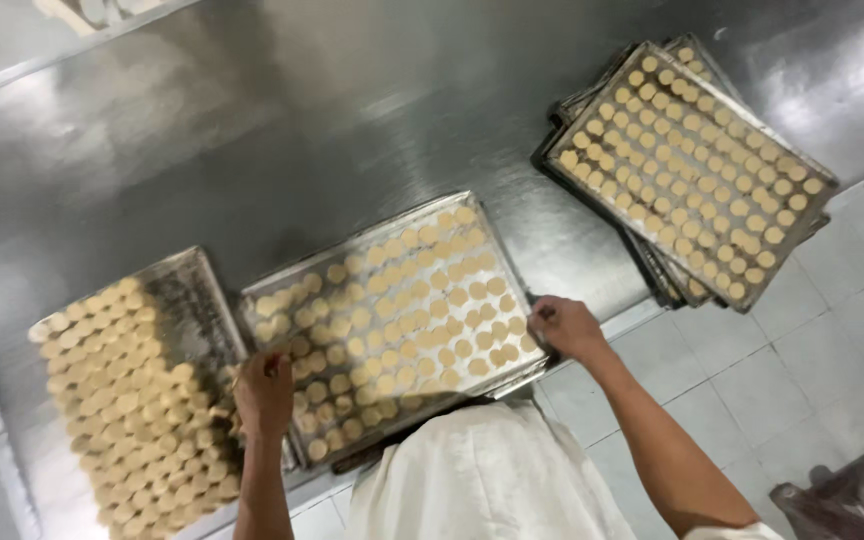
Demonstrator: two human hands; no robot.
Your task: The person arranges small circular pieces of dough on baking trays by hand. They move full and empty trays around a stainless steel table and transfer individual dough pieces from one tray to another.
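Steel worktable point(282, 130) beside a pale tiled floor point(782, 370). Middle tray point(392, 320) of round dough discs gripped at both near corners: left hand point(265, 392) curled over the left corner, right hand point(564, 327) closed on the right edge. Apparently mid-shift of a filled tray; next move likely a level lift or slide to avoid spilling discs. Crowded tray of stacked discs point(132, 390) touching on the left; stack of filled trays point(692, 170) well apart, right.
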